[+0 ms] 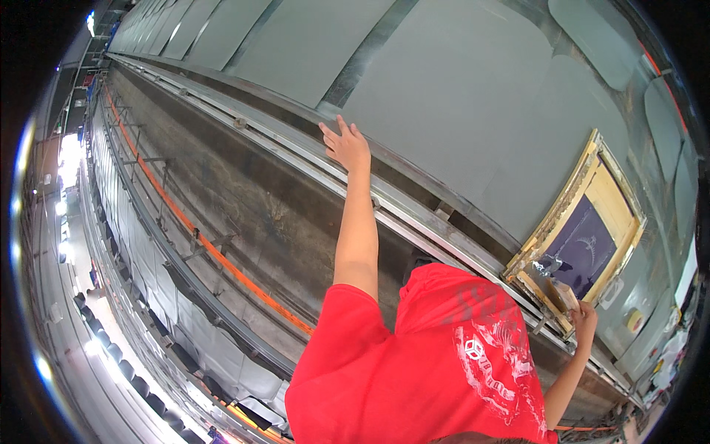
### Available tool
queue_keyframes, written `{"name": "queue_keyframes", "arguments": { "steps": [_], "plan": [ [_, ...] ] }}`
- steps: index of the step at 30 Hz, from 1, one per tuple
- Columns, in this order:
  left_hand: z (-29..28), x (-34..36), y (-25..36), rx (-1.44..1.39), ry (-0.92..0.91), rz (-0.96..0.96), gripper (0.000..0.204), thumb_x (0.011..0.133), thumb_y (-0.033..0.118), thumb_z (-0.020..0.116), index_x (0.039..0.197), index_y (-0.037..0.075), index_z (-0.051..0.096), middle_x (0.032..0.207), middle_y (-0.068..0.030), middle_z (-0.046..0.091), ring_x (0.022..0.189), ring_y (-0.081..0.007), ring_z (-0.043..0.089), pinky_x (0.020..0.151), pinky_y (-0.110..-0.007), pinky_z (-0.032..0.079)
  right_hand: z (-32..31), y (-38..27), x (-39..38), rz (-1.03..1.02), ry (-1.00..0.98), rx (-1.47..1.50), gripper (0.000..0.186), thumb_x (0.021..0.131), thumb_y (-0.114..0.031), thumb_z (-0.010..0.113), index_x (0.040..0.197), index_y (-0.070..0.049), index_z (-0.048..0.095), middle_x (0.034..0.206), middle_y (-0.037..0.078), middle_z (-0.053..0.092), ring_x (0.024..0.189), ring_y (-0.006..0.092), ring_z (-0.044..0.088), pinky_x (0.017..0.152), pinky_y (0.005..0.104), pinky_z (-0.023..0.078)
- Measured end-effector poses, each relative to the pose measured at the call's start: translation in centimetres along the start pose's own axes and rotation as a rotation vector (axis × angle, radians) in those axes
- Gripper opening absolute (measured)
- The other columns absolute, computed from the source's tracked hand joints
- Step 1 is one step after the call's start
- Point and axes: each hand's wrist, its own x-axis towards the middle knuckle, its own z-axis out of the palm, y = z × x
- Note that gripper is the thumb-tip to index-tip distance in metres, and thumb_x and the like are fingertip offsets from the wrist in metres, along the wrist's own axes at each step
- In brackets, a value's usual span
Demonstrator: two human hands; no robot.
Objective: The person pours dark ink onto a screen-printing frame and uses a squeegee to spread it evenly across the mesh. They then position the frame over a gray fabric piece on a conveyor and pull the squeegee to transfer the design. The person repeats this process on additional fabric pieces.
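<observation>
The wooden screen frame [584, 222] sits way off to the right with its long axis running near-to-far, the right hand [583, 320] clenched around the squeegee [563, 294] at its near edge, while the left hand [346, 145] rests released, fingers spread, on the grey tabletop [458, 96] far left.

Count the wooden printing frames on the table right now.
1. The wooden screen frame lies on the long table at right, by the right hand. The left hand rests on the table rail. More may lie out of view.
</observation>
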Motion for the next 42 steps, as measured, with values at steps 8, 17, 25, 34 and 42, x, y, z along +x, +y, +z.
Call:
{"name": "queue_keyframes", "arguments": {
  "steps": [8,17,25,34,42],
  "plan": [
    [0.3,0.4,-0.4,0.031,-0.004,0.060,0.049,0.099,0.036,0.056,0.144,0.017,0.053,0.157,-0.0227,0.027,0.136,-0.0410,0.037,0.104,-0.062,0.034,-0.1,1.9,0.6,0.118,-0.087,-0.017,0.031,0.082,-0.015,0.070,0.108,0.003,0.071,0.102,0.021,0.071,0.098,0.0347,0.068,0.087,0.0393,0.051],
    [-5.9,-15.8,11.1,-0.703,-0.555,0.907,0.032,0.079,0.029,0.081,0.095,0.006,0.065,0.098,-0.0087,0.062,0.096,-0.0295,0.059,0.087,-0.042,0.047,0.0,-1.2,0.2,0.113,-0.042,0.021,0.030,0.080,-0.012,0.073,0.107,0.000,0.071,0.099,0.019,0.070,0.092,0.0336,0.067,0.083,0.0374,0.050],
    [-3.1,-16.0,10.8,-0.776,-0.839,0.752,0.011,0.081,0.015,0.075,0.085,0.004,0.075,0.080,-0.0101,0.065,0.073,-0.0224,0.063,0.072,-0.036,0.052,1.3,-0.4,-0.1,0.046,0.037,0.047,0.030,0.080,-0.010,0.075,0.108,-0.001,0.071,0.103,0.017,0.070,0.099,0.0347,0.064,0.088,0.0393,0.049],
    [-2.9,-14.4,11.2,-0.678,-1.014,0.613,0.020,0.085,0.019,0.075,0.096,0.002,0.076,0.086,-0.0067,0.073,0.079,-0.0138,0.066,0.074,-0.029,0.052,1.2,-1.2,-0.2,0.060,0.028,0.023,0.030,0.081,-0.012,0.075,0.109,-0.002,0.071,0.104,0.014,0.070,0.102,0.0339,0.063,0.091,0.0400,0.048],
    [-1.9,-14.0,10.9,-0.738,-1.079,0.498,0.023,0.082,0.023,0.076,0.093,0.002,0.076,0.083,-0.0071,0.073,0.076,-0.0150,0.066,0.071,-0.030,0.052,1.1,-0.8,-0.1,0.059,0.027,0.032,0.030,0.081,-0.013,0.074,0.109,-0.002,0.071,0.105,0.013,0.070,0.102,0.0339,0.062,0.091,0.0408,0.047]
  ]
}}
